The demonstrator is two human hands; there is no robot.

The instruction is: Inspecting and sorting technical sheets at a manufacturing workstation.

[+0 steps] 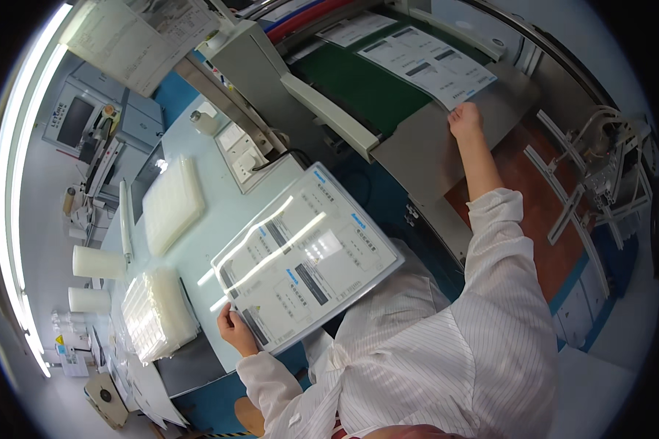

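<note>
My left hand [236, 331] is closed on the near-left corner of a glossy printed sheet [322, 252], which seems to lie on a stack of like sheets. The stack rests partly on the pale table and juts over its edge, above my lap. Bright strips of lamp light reflect off its surface. My right arm reaches far forward to the right. Its hand [465, 119] pinches the near corner of another printed sheet [425, 64], most of which lies on a green conveyor belt [366, 91]. The corner overhangs a grey metal plate [432, 146].
Stacks of clear plastic film [174, 205] and a wrapped bundle [157, 314] lie on the table's left side, near white rolls [95, 262]. A socket panel [245, 157] and a small bottle [203, 122] sit farther back. Metal bars with hoses [571, 183] stand at the right.
</note>
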